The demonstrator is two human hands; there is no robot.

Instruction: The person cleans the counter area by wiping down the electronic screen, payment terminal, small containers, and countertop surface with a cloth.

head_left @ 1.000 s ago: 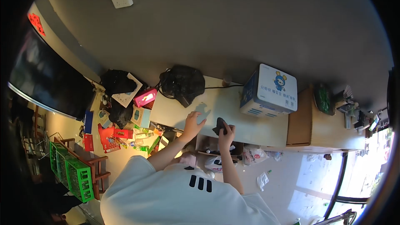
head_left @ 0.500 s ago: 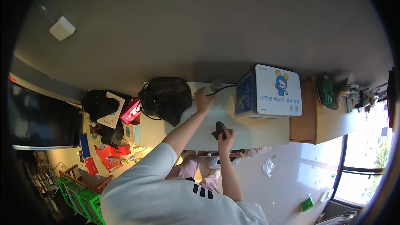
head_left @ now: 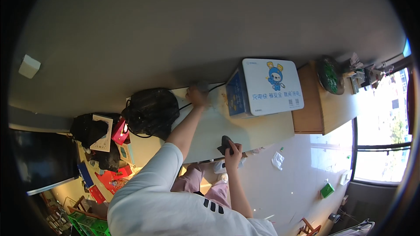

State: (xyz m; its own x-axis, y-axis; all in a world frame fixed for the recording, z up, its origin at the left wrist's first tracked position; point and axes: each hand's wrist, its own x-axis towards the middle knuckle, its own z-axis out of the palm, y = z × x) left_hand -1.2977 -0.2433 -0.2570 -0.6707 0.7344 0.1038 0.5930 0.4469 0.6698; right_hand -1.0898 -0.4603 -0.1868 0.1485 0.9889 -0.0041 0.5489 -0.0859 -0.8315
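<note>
My left hand (head_left: 197, 95) is stretched out to the far edge of the white table (head_left: 258, 131), by the wall. It is blurred and lies over the spot where a small grey round object stood, beside a black cable (head_left: 217, 88). Whether it grips anything I cannot tell. My right hand (head_left: 233, 150) rests at the near edge of the table, pressed on a dark cloth (head_left: 224, 142) that it holds.
A black bag (head_left: 151, 111) lies on the left end of the table, and a blue-and-white box (head_left: 267, 85) stands to the right. A wooden cabinet (head_left: 315, 113) adjoins the table. Boxes and clutter (head_left: 105, 148) fill the floor at left. A paper scrap (head_left: 277, 161) lies on the floor.
My left hand has moved from the table's middle to its far edge by the wall. My right hand has stayed on the dark cloth. The view has swung, shifting everything leftward.
</note>
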